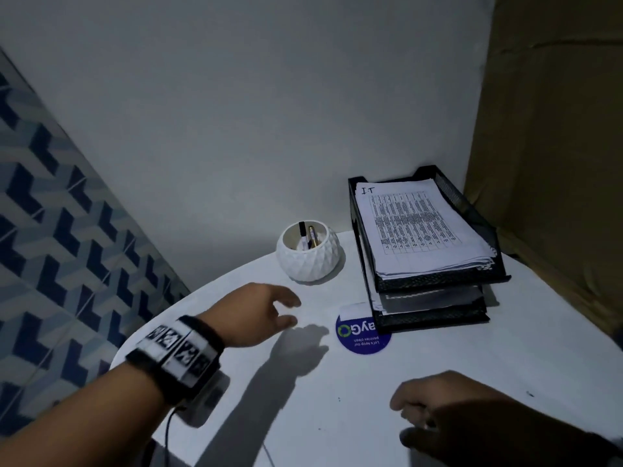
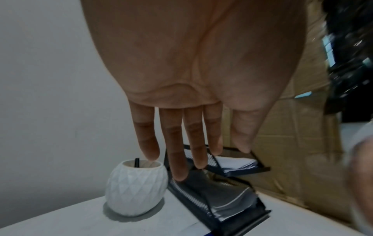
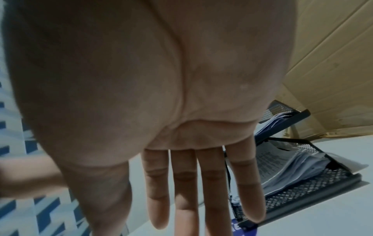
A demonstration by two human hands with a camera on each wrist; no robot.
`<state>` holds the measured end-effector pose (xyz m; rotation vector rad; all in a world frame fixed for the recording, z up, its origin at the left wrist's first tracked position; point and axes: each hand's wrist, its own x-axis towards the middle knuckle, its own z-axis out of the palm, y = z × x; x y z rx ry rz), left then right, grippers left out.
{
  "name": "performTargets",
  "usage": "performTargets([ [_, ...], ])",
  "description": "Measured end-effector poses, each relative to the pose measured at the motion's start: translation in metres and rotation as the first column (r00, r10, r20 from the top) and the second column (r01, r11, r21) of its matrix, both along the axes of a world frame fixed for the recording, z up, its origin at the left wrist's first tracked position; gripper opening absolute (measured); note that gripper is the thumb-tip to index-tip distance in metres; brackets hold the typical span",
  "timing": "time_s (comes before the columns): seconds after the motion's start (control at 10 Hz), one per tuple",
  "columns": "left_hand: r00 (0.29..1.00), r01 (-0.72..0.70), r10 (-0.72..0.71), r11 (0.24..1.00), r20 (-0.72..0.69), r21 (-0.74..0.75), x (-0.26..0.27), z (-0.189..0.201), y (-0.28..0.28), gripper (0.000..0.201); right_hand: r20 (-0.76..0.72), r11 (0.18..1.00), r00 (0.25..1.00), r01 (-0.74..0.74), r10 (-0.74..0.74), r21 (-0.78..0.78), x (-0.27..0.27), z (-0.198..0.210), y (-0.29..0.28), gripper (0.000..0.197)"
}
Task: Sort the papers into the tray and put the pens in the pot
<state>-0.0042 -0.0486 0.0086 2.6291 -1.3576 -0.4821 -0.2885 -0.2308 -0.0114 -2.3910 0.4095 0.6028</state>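
**A:** so what are the hands doing right now?

**B:** left hand (image 1: 261, 313) is hanging over the white table (image 1: 455, 382) with nothing in it, fingers (image 2: 177, 159) loose and slightly apart, palm down. It's got a band with black and white markers (image 1: 178, 348) strapped round the wrist. Right hand (image 1: 448, 409) is sitting low near the front edge of the table, also holding nothing. From the wrist view its fingers (image 3: 248, 191) are reaching out straight, close together. It's pretty dark down there so I can't tell if it's actually touching the tabletop.

**A:** and the pens?

**B:** two pens (image 1: 308, 235) are standing in the white faceted pot (image 1: 308, 256), leaning against the inside. The pot is sitting just past the left hand, right beside the tray.

**A:** papers?

**B:** a stack of papers (image 1: 421, 227) is lying in the top tier of the black mesh tray (image 1: 472, 203), the top sheet showing a printed table with "I.T" handwritten in the corner. More sheets are lying in the lower tier (image 1: 431, 299). The tray is partly covering a round blue sticker (image 1: 359, 338) on the table. Brown cardboard (image 1: 553, 129) is leaning behind it all.
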Motion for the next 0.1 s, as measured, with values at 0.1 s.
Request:
performTargets([
  [0.1, 0.998, 0.042, -0.042, 0.999, -0.047, 0.000, -0.0465, 0.0273, 0.0448, 0.036, 0.041, 0.998, 0.997, 0.063, -0.062, -0.022, 0.0012, 0.0038, 0.0066, 0.042],
])
